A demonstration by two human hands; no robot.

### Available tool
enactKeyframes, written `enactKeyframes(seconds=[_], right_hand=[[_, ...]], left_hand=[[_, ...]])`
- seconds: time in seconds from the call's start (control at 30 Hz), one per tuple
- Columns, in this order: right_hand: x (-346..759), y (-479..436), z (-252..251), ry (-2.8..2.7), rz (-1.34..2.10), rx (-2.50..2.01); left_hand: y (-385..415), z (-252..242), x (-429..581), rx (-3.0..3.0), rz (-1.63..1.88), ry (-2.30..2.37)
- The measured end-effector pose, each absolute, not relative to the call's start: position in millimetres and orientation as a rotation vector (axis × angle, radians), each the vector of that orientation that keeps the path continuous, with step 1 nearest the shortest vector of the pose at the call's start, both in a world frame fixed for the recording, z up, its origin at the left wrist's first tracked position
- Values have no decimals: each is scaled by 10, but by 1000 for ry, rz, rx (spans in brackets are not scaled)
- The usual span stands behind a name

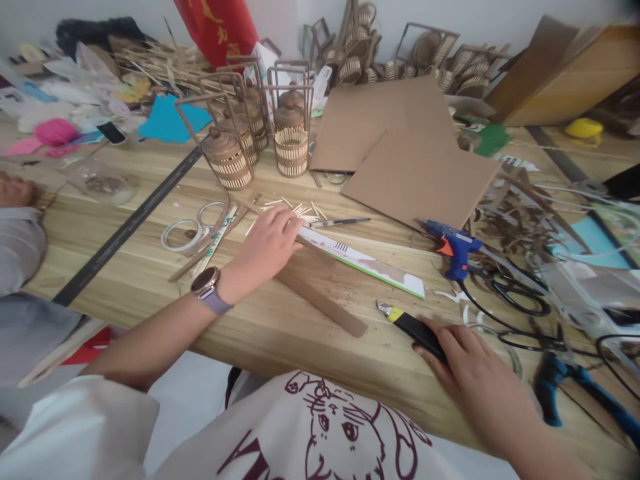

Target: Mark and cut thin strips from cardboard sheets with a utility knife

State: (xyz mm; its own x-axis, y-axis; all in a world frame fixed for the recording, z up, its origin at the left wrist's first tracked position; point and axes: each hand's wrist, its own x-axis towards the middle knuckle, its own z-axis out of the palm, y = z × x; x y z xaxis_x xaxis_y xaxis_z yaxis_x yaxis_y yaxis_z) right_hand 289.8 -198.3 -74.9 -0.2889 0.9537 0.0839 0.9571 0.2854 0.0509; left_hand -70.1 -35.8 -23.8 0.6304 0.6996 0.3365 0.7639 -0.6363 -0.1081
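My right hand [470, 363] is wrapped round a black utility knife [420, 333] with a yellow collar, its blade end pointing left just above or on the table. My left hand [273, 243], with a watch on the wrist, has its fingers closed at the left end of a brown cardboard strip [320, 257]. Alongside it lies a white printed cardboard strip [370, 262] with a green edge. A wider brown strip [330, 307] lies nearer to me. Behind my left fingers are small pale sticks [295, 205] and a dark pen [340, 221].
Round slatted baskets [227, 160] with tall handles stand at the back. Large cardboard sheets [420, 160] lie behind the strips. To the right are a blue glue gun [457, 247], black scissors [520, 293] and blue-handled pliers [555, 380]. Another person's hand [15, 190] rests at far left.
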Motion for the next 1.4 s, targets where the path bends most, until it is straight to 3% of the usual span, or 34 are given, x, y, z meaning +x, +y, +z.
enactKeyframes(seconds=[0.23, 0.5, 0.97, 1.17, 1.4], right_hand=[[2897, -1905, -697, -2467, 12, -1887], [3036, -1833, -757, -2442, -85, -1829], [3190, -1809, -850, -2480, -43, -1754], [3342, -1704, -900, -2509, -99, -1634], [3134, -1343, -764, -2472, -138, -1592]], left_hand=[[-681, -585, -779, -3072, -33, -999], [-860, -579, -594, -2855, -68, -981], [-1110, -714, -379, -3017, -181, -934], [-770, -649, -537, -2888, -294, -1224], [-320, -577, -802, -2725, 61, -1415]])
